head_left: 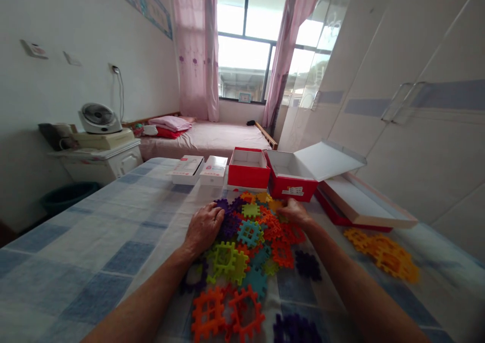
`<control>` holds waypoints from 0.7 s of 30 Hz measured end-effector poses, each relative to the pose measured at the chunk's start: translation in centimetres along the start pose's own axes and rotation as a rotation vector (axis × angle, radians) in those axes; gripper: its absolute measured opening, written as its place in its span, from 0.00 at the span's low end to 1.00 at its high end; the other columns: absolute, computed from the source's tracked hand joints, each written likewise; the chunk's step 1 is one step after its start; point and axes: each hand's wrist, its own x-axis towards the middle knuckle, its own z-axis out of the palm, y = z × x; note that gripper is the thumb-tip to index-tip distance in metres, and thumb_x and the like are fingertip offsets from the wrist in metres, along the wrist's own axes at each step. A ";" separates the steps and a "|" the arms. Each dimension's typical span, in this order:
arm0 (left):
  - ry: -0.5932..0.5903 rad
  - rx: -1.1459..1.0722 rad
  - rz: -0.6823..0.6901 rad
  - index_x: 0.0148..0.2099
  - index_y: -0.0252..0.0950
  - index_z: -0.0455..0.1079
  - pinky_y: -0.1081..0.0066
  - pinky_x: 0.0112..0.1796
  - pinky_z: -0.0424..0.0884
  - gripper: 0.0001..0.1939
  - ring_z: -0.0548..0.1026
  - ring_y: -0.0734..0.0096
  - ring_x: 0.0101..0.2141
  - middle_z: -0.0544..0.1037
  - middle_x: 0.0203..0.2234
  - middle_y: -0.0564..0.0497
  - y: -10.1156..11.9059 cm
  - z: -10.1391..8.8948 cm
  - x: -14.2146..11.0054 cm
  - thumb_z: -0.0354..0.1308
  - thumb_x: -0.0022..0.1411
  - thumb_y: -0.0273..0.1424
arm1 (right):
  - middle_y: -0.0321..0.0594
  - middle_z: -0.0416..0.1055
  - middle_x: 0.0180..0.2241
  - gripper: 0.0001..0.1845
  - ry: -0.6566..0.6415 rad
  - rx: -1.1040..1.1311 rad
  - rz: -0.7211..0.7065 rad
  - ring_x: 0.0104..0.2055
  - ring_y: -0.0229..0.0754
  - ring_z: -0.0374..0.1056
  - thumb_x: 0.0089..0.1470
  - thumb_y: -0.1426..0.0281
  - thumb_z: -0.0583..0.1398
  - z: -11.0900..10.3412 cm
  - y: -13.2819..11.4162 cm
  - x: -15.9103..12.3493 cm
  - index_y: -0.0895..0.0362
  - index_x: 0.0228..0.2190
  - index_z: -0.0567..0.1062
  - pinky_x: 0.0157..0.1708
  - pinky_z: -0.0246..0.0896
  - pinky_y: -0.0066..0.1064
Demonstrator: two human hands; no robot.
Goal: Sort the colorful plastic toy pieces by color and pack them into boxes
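A heap of toothed plastic interlocking tiles in several colours lies mid-bed-height on the checked cloth before me. My left hand (205,227) rests at the heap's left side, fingers lying loosely against purple tiles (230,225). At the far right of the heap, my right hand (296,213) pinches a yellow-orange tile (276,205). Between the hands are a blue tile (250,233), a lime tile (250,210) and red-orange tiles (271,225). Closer to me are green tiles (223,258) and orange tiles (208,313).
Behind the heap stand an open red box (248,176), another red box (291,187) with its lid raised, and white boxes (214,170). A box lid (364,199) lies right. Yellow tiles (394,257) form a separate group on the right. Dark purple tiles (296,329) lie near.
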 end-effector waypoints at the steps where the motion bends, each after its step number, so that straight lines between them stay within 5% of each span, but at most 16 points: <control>1: 0.002 -0.006 -0.010 0.46 0.37 0.72 0.65 0.52 0.63 0.19 0.68 0.64 0.52 0.73 0.49 0.46 0.0 0.0 0.0 0.40 0.66 0.32 | 0.44 0.74 0.27 0.10 -0.009 0.046 -0.003 0.31 0.44 0.69 0.41 0.68 0.59 -0.1 0.4 -0.1 0.61 0.27 0.74 0.28 0.59 0.28; 9: 0.000 -0.037 -0.025 0.46 0.37 0.72 0.63 0.52 0.62 0.20 0.68 0.62 0.52 0.72 0.50 0.45 0.1 0.2 0.1 0.39 0.67 0.33 | 0.43 0.73 0.33 0.13 0.022 0.313 -0.052 0.30 0.37 0.68 0.46 0.70 0.52 -1.7 0.0 -0.1 0.62 0.33 0.72 0.25 0.59 0.23; 17: 0.009 -0.068 -0.048 0.46 0.35 0.72 0.63 0.52 0.62 0.20 0.68 0.63 0.51 0.72 0.50 0.44 0.2 0.1 0.1 0.39 0.67 0.33 | 0.40 0.72 0.26 0.07 0.091 0.235 -0.046 0.29 0.40 0.67 0.41 0.69 0.60 2.5 -3.1 2.5 0.58 0.27 0.72 0.26 0.56 0.25; 21: 0.007 -0.069 -0.056 0.45 0.36 0.72 0.63 0.52 0.62 0.20 0.68 0.63 0.51 0.72 0.50 0.45 0.4 -0.1 0.0 0.39 0.67 0.34 | 0.39 0.72 0.29 0.13 0.120 0.187 -0.066 0.32 0.41 0.67 0.39 0.69 0.62 3.3 -3.3 2.2 0.57 0.31 0.72 0.30 0.57 0.27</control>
